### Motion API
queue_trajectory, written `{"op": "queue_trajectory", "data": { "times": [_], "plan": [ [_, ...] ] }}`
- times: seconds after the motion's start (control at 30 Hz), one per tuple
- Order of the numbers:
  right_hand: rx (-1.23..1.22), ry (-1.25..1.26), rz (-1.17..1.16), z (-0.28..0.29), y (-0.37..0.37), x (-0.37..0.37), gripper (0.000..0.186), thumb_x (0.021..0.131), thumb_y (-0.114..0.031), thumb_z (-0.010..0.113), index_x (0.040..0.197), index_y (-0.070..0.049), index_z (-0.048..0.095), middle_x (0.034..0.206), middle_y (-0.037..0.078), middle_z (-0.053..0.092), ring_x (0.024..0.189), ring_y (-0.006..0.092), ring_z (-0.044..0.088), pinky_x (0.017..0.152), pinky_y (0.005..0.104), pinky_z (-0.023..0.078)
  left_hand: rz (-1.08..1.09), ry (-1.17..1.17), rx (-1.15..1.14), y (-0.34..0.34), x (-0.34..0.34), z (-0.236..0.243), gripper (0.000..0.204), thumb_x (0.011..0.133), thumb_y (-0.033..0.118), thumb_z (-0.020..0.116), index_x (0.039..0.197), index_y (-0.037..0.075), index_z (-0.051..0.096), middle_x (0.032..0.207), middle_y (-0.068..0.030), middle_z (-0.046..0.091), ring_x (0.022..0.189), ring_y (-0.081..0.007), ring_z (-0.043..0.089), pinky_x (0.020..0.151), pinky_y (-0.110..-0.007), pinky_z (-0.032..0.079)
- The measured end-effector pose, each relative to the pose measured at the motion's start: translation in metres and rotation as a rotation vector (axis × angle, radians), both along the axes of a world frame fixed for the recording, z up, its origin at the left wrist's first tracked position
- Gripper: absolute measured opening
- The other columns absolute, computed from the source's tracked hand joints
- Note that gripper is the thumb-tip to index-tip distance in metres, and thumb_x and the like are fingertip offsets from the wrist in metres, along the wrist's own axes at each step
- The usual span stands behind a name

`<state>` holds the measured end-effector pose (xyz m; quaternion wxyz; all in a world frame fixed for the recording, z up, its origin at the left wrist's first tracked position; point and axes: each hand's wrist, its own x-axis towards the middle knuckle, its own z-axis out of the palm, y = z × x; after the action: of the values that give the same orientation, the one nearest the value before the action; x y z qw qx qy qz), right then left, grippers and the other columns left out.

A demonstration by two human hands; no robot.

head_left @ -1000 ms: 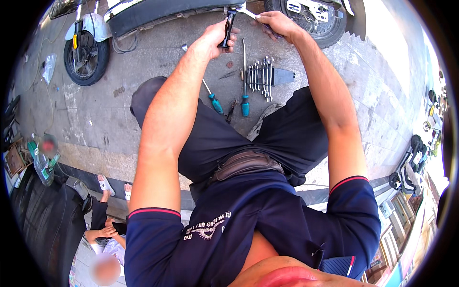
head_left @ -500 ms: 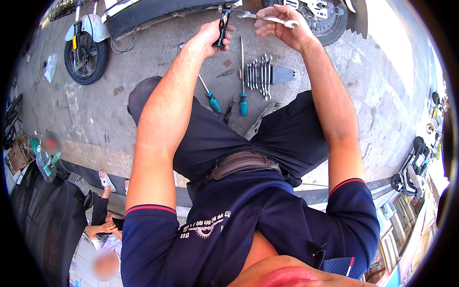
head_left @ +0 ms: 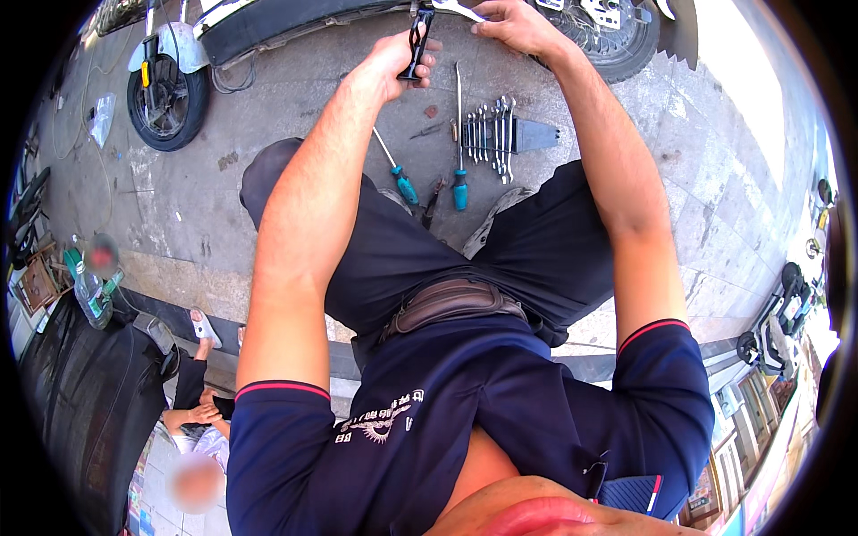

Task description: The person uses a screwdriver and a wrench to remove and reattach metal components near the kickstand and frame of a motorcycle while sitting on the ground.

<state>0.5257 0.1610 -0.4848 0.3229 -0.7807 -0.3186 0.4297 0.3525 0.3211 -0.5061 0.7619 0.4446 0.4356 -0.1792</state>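
Note:
At the top, my left hand (head_left: 398, 67) is wrapped around a black ribbed foot peg (head_left: 417, 46), which hangs by the lower edge of a scooter's dark side panel (head_left: 295, 25). My right hand (head_left: 521, 29) pinches a silver wrench (head_left: 459, 9) between thumb and fingers. The wrench points left toward the peg's upper end; whether its jaw touches anything there, I cannot tell. Below my hands, a row of wrenches (head_left: 488, 138) lies on the ground with a dark holder (head_left: 536, 136). A teal-handled screwdriver (head_left: 460, 191) lies beside them, and another screwdriver (head_left: 407, 188) is near my left knee.
Between my feet lies a dark plier-like tool (head_left: 433, 205). A scooter's front wheel (head_left: 164, 105) stands at upper left, and another wheel (head_left: 617, 49) is beyond my right forearm. A seated person (head_left: 201, 415) and a black seat-like surface (head_left: 71, 393) are at lower left.
My right hand has moved left and up with the wrench, bringing it closer to the foot peg, and its fingers have closed more. My left hand stays on the peg.

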Motion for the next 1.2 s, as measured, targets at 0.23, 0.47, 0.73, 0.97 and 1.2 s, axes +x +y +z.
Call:
{"op": "queue_trajectory", "data": {
  "times": [0.23, 0.47, 0.73, 0.97, 1.2],
  "plan": [
    [0.061, -0.58, 0.233, -0.051, -0.013, 0.016, 0.027, 0.089, -0.025, 0.063, 0.096, -0.001, 0.071, 0.082, 0.021, 0.069, 0.078, 0.0313, 0.068, 0.074, 0.0452, 0.051, -0.012, -0.006, -0.029, 0.001, 0.002, 0.001, 0.053, 0.103, 0.048, 0.049, 0.124, 0.001, 0.062, 0.071, 0.0043, 0.053, 0.054, -0.0049, 0.043, 0.056, -0.026, 0.045],
    [-0.126, -0.081, -0.067, -0.035, -0.003, 0.011, 0.032, 0.096, -0.028, 0.057, 0.095, 0.001, 0.069, 0.072, 0.011, 0.064, 0.07, 0.0245, 0.061, 0.067, 0.0411, 0.048, -0.009, 0.006, -0.001, -0.001, 0.002, 0.006, 0.052, 0.104, 0.047, 0.048, 0.123, 0.001, 0.063, 0.071, 0.004, 0.053, 0.054, -0.0049, 0.044, 0.056, -0.027, 0.045],
    [0.032, -0.303, 0.005, -0.053, 0.014, 0.021, 0.038, 0.096, -0.036, 0.057, 0.096, -0.001, 0.072, 0.086, 0.02, 0.07, 0.083, 0.0322, 0.068, 0.076, 0.0458, 0.051, -0.015, 0.001, 0.011, 0.0, 0.002, 0.004, 0.052, 0.104, 0.047, 0.047, 0.121, 0.001, 0.064, 0.071, 0.0041, 0.053, 0.055, -0.0047, 0.044, 0.056, -0.026, 0.044],
    [-0.057, -0.718, 0.201, -0.025, 0.025, 0.003, 0.036, 0.099, -0.039, 0.053, 0.093, -0.006, 0.067, 0.083, 0.022, 0.069, 0.084, 0.0406, 0.067, 0.074, 0.0522, 0.052, -0.013, -0.014, -0.027, 0.004, 0.001, 0.002, 0.051, 0.104, 0.047, 0.049, 0.12, 0.001, 0.064, 0.071, 0.0042, 0.054, 0.055, -0.0046, 0.044, 0.057, -0.026, 0.045],
    [-0.019, -0.844, 0.096, -0.031, 0.015, -0.023, 0.031, 0.1, -0.037, 0.051, 0.091, -0.009, 0.06, 0.073, 0.02, 0.067, 0.07, 0.0407, 0.067, 0.064, 0.0529, 0.051, 0.04, 0.0, -0.036, 0.004, -0.001, -0.006, 0.041, 0.103, 0.043, 0.051, 0.103, 0.004, 0.062, 0.069, 0.0019, 0.056, 0.056, -0.008, 0.051, 0.057, -0.03, 0.05]
  ]
}}
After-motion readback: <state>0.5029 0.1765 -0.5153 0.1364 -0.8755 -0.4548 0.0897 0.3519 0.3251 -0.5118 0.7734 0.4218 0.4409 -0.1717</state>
